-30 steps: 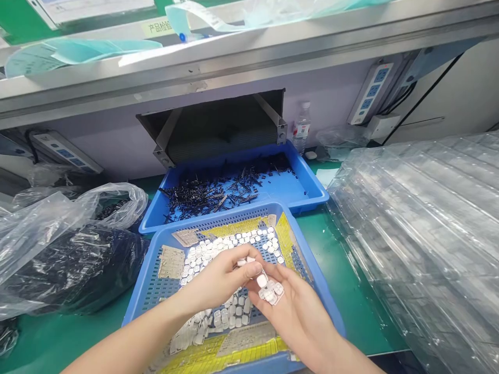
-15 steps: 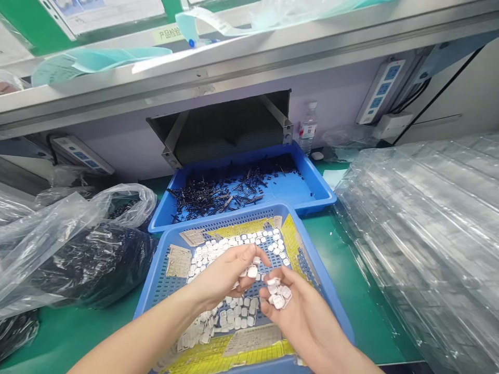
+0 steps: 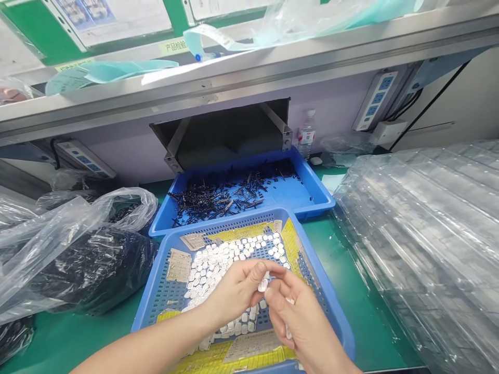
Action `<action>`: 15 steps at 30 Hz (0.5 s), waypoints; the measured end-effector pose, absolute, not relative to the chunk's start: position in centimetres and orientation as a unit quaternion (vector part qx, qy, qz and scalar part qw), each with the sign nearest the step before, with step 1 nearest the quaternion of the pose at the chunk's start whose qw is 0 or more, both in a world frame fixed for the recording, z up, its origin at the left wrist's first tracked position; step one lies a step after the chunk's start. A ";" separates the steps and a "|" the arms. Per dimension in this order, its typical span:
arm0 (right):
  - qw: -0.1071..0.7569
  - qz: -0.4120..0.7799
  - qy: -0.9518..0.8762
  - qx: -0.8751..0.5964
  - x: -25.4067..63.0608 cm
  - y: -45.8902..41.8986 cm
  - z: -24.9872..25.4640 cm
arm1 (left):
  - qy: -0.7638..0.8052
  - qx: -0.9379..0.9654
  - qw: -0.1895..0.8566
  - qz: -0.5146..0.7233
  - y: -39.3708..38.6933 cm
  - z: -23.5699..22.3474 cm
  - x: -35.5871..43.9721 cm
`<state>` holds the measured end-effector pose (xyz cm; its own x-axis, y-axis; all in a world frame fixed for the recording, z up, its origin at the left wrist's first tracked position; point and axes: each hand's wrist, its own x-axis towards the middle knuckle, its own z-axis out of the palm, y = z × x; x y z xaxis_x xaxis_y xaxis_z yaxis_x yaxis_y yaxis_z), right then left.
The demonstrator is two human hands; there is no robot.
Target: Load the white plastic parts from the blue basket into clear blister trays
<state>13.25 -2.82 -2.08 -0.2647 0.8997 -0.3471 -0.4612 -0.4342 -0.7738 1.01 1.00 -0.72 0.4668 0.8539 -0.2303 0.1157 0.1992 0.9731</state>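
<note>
Both my hands meet over a blue perforated basket (image 3: 335,317) that holds many small white parts (image 3: 218,259) and some yellow and grey sheets. My left hand (image 3: 234,293) pinches one small white part (image 3: 262,285) between thumb and fingers. My right hand (image 3: 300,317) is curled, fingers closed round several more white parts, and its fingertips touch the left hand's piece.
Behind the basket a blue tray (image 3: 315,195) holds loose black parts below a dark chute opening (image 3: 226,135). Plastic bags of black parts (image 3: 78,259) lie at left. Stacked clear plastic trays (image 3: 424,244) fill the right. A water bottle (image 3: 306,136) stands by the wall.
My right hand has turned from palm-up with the white parts showing to curled over them, and both hands have come together. The view has shifted slightly.
</note>
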 end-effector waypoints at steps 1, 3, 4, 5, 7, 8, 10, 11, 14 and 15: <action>0.457 0.736 -0.289 -0.408 13.1 -2.8 -2.2 | 0.424 0.575 0.636 0.290 0.9 -0.8 1.1; 0.457 0.726 -0.304 -0.415 13.0 -2.8 -2.4 | 0.409 0.582 0.642 0.285 0.7 -0.9 1.2; 0.456 0.728 -0.306 -0.410 13.0 -2.8 -2.5 | 0.401 0.582 0.651 0.279 0.6 -1.0 1.1; 0.456 0.731 -0.306 -0.405 13.1 -2.8 -2.6 | 0.392 0.581 0.661 0.269 0.6 -1.1 1.0; 0.454 0.735 -0.311 -0.397 13.3 -2.8 -2.6 | 0.379 0.581 0.676 0.250 0.6 -1.1 0.8; 0.450 0.735 -0.315 -0.397 13.5 -2.7 -2.6 | 0.372 0.581 0.682 0.242 0.6 -1.1 0.7; 0.443 0.734 -0.323 -0.402 13.7 -2.7 -2.4 | 0.364 0.573 0.696 0.234 0.7 -1.1 0.5; 0.441 0.734 -0.323 -0.403 13.8 -2.7 -2.4 | 0.363 0.566 0.703 0.233 0.8 -1.1 0.5; 0.437 0.742 -0.304 -0.407 13.9 -2.7 -2.2 | 0.363 0.548 0.716 0.234 0.9 -1.3 0.5; 0.437 0.747 -0.295 -0.407 13.9 -2.7 -2.2 | 0.363 0.546 0.717 0.236 1.0 -1.4 0.5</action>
<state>13.87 -2.69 -2.24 -0.2883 0.8914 -0.3496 -0.4121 -0.4451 -0.7950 0.49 1.00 -1.39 0.6250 0.7346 -0.2642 0.0585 0.2934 0.9542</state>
